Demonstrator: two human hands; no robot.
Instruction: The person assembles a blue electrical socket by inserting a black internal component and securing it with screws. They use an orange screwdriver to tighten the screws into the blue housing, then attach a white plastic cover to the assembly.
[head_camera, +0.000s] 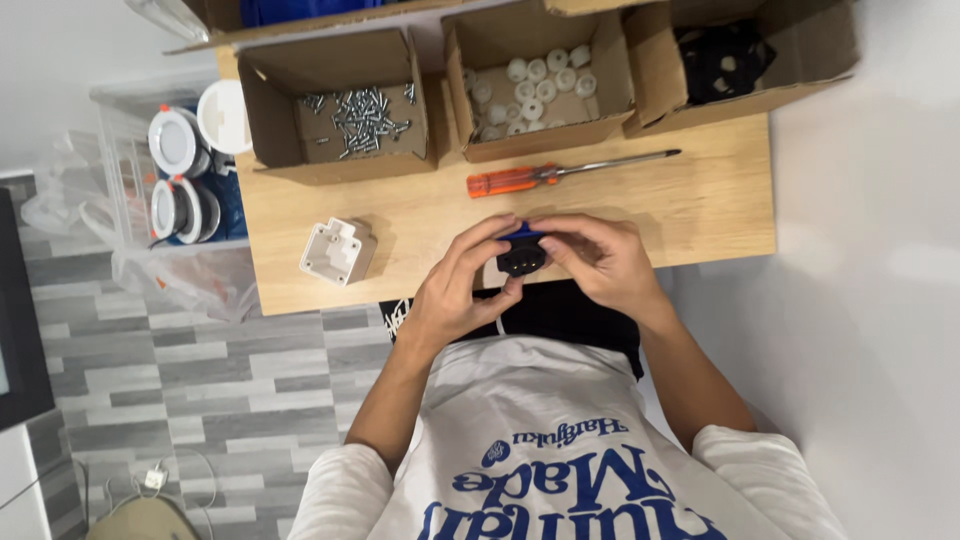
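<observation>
Both hands meet over the near edge of a wooden table (700, 200). Together they hold a small black part with a blue top (521, 254). My left hand (455, 292) grips its left side with fingers curled over the top. My right hand (603, 262) covers its right side, thumb near the black face. A white piece shows just beneath the part, mostly hidden by my fingers. An orange-handled screwdriver (560, 172) lies on the table just beyond my hands.
A white plastic housing (337, 250) sits left of my hands. Along the far edge stand open cardboard boxes: screws (358, 110), white round pieces (535, 80), black parts (725, 55). A clear bin with round light fixtures (180, 165) stands off the table's left.
</observation>
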